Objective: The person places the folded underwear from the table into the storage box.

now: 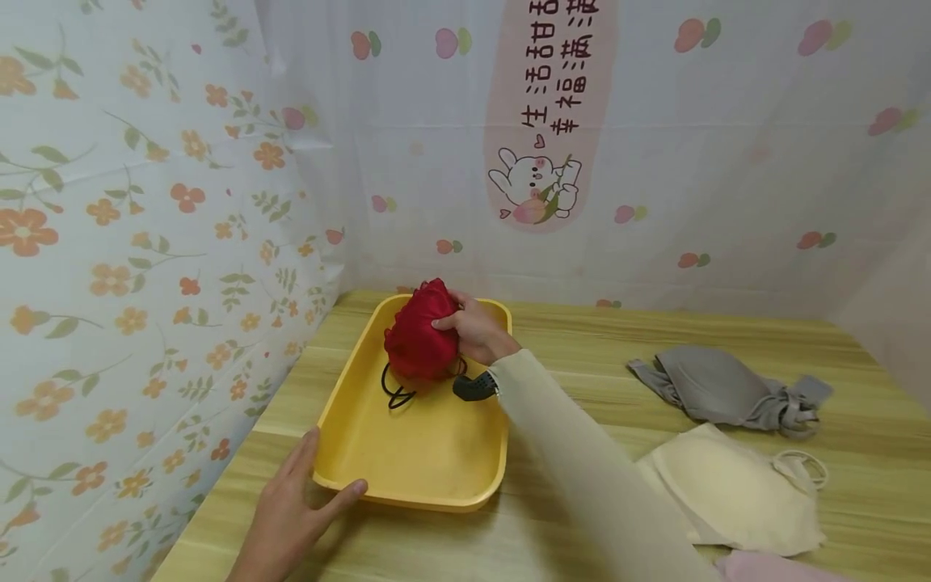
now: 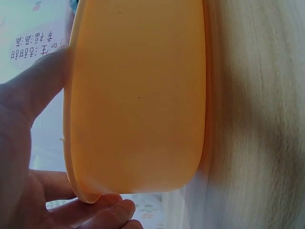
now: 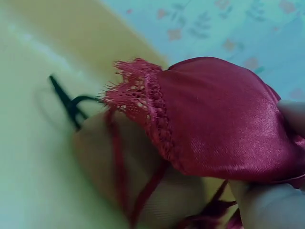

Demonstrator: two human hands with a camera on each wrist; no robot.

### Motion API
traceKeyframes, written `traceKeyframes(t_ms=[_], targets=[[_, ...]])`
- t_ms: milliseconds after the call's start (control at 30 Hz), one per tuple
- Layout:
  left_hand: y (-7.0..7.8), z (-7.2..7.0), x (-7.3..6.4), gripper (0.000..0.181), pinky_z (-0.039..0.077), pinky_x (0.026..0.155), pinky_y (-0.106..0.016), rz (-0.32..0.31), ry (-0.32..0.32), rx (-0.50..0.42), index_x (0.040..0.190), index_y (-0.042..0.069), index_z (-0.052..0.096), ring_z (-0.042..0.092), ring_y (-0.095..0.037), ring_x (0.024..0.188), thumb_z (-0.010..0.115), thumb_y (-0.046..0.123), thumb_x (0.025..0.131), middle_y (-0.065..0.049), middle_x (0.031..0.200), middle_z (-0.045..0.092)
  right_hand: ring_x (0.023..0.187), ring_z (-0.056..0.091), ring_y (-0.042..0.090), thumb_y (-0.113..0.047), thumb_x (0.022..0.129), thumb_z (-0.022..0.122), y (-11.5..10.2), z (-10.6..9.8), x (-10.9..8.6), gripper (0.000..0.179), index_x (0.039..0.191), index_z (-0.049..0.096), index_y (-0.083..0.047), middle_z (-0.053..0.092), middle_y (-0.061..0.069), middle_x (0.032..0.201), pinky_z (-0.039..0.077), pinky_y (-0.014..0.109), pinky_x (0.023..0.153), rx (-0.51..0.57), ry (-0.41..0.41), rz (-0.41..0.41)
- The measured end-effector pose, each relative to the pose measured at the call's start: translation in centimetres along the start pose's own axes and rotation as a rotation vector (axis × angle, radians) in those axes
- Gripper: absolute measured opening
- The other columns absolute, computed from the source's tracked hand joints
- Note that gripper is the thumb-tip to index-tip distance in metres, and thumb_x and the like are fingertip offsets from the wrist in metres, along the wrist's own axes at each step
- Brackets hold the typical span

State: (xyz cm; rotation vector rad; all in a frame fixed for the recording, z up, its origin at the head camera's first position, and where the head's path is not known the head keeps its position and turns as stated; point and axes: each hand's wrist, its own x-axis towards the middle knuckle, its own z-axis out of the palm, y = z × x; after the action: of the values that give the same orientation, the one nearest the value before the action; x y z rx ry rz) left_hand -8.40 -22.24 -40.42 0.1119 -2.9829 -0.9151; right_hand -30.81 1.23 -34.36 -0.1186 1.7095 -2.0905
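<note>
My right hand [image 1: 482,330] pinches a red satin bra [image 1: 423,335] between thumb and fingers over the far part of a yellow plastic tray [image 1: 407,505]. Lace trim [image 3: 138,90] runs along the bra's edge in the right wrist view, and thin red straps [image 3: 119,162] hang from it. Below the bra, a tan cup-shaped piece [image 3: 157,200] and black cords [image 1: 396,396] lie in the tray, partly hidden. At the tray's near left corner my left hand [image 1: 287,493] holds the rim, its thumb on the near side and fingers along the left side.
To the right on the wooden table [image 1: 582,323] lie a grey bra [image 1: 720,384] and a cream bra [image 1: 735,485], with a pink cloth item [image 1: 771,567] at the bottom edge. Printed curtains [image 1: 407,162] stand behind and at left, close to the tray.
</note>
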Motion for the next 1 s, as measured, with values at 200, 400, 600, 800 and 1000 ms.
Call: traceKeyframes(t_ms=[200,400,600,800,1000], targets=[[0.1,0.2,0.1,0.111,0.034,0.114,-0.068,-0.004,-0.010,0.001,0.158,-0.004,0.017,0.030,-0.054,0.146,0.071,0.060,0.086,-0.030,0.162,0.024,0.136,0.049,0.037,-0.003,0.091,0.068,2.3,0.5,0.5,0.076,0.157,0.030,-0.009,0.048,0.018,0.150,0.046,0.051,0.115,-0.503,0.187,-0.068],[0.2,0.2,0.1,0.110,0.034,0.115,-0.067,0.001,0.009,0.002,0.158,-0.005,0.018,0.031,-0.053,0.145,0.072,0.059,0.085,-0.031,0.162,0.025,0.122,0.059,0.035,-0.015,0.089,0.072,2.6,0.9,0.2,0.059,0.142,0.048,-0.003,0.062,0.019,0.134,0.053,0.046,0.108,-0.877,0.296,-0.131],[0.3,0.1,0.0,0.110,0.034,0.115,-0.066,-0.005,0.008,0.011,0.158,-0.005,0.018,0.030,-0.053,0.146,0.071,0.059,0.086,-0.031,0.162,0.024,0.118,0.061,0.033,-0.019,0.091,0.069,2.0,0.5,-0.3,0.056,0.141,0.052,-0.002,0.065,0.018,0.131,0.055,0.043,0.105,-1.040,0.251,-0.124],[0.3,0.1,0.0,0.110,0.034,0.115,-0.067,0.010,0.015,0.008,0.158,-0.005,0.019,0.030,-0.054,0.145,0.072,0.059,0.086,-0.031,0.162,0.024,0.122,0.060,0.032,-0.023,0.095,0.064,0.3,-0.4,-1.0,0.054,0.144,0.050,-0.003,0.064,0.016,0.135,0.052,0.041,0.109,-1.128,0.145,-0.118],[0.2,0.1,0.0,0.110,0.034,0.115,-0.067,-0.002,0.005,0.013,0.158,-0.005,0.018,0.030,-0.054,0.145,0.072,0.059,0.086,-0.031,0.162,0.024,0.127,0.058,0.032,-0.029,0.098,0.060,-2.2,-2.4,-2.1,0.053,0.143,0.051,-0.003,0.059,0.016,0.143,0.051,0.041,0.108,-1.187,0.113,-0.107]])
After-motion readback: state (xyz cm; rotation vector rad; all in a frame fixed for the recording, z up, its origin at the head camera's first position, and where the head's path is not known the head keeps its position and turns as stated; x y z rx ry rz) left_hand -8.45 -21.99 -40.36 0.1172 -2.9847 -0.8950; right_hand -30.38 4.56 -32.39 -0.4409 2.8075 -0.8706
